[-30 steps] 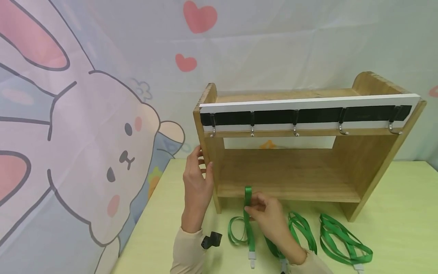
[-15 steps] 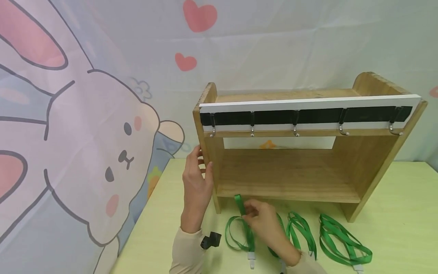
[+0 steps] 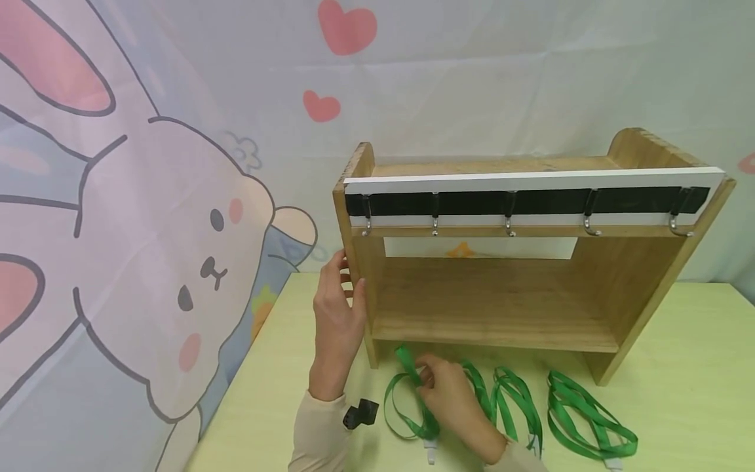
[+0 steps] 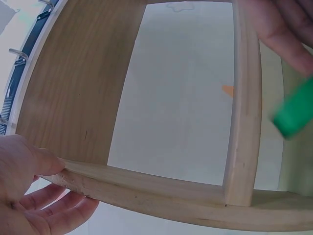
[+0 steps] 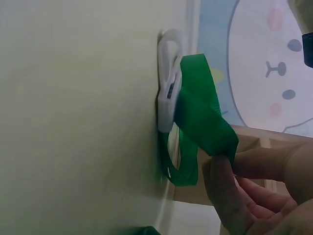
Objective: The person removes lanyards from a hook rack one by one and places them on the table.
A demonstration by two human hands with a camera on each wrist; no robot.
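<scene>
My left hand (image 3: 337, 321) grips the front edge of the left side panel of a small wooden shelf (image 3: 495, 295). In the left wrist view its thumb (image 4: 46, 161) lies on one face of the panel, with the fingers on the other. Low in front of the shelf, my right hand (image 3: 451, 400) pinches the strap of a green lanyard (image 5: 203, 117) between thumb and fingers. The strap's folded end leans to the left above the rest of the loop. A white plastic clip (image 5: 168, 88) on this lanyard lies against the tabletop.
A white board with a black strip (image 3: 548, 201) and several metal hooks (image 3: 509, 226) runs along the shelf's upper front. More green lanyards (image 3: 590, 419) lie to the right on the pale green table (image 3: 265, 393). Behind hangs a cartoon rabbit cloth (image 3: 141, 262).
My right hand has moved down and slightly left, lowering the lanyard strap, which was upright before and now leans left near the table. My left hand keeps its place on the shelf.
</scene>
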